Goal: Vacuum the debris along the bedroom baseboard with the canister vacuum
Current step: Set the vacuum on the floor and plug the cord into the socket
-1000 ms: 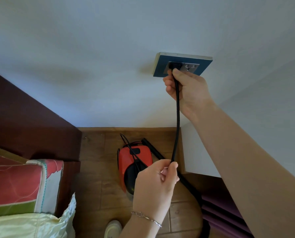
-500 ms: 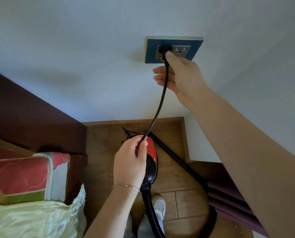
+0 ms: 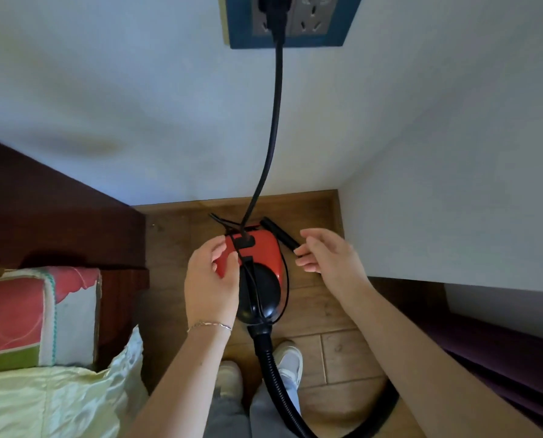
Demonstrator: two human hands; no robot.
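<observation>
the red canister vacuum [image 3: 264, 260] sits on the wood floor [image 3: 336, 349] by the wall, its black cord [image 3: 273, 128] plugged into the wall socket [image 3: 324, 23]. the left hand [image 3: 210, 279] rests open-fingered against its side. the right hand [image 3: 330, 260] hovers open beside it, holding nothing.

The wooden floor [image 3: 343, 352] carries the red canister vacuum [image 3: 264, 257], beside the bed [image 3: 42, 390].

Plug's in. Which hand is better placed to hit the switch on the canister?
Left, probably. The left hand is open over the red vacuum beside its black top button; the right hand hangs open off to the side, over the nozzle.
</observation>
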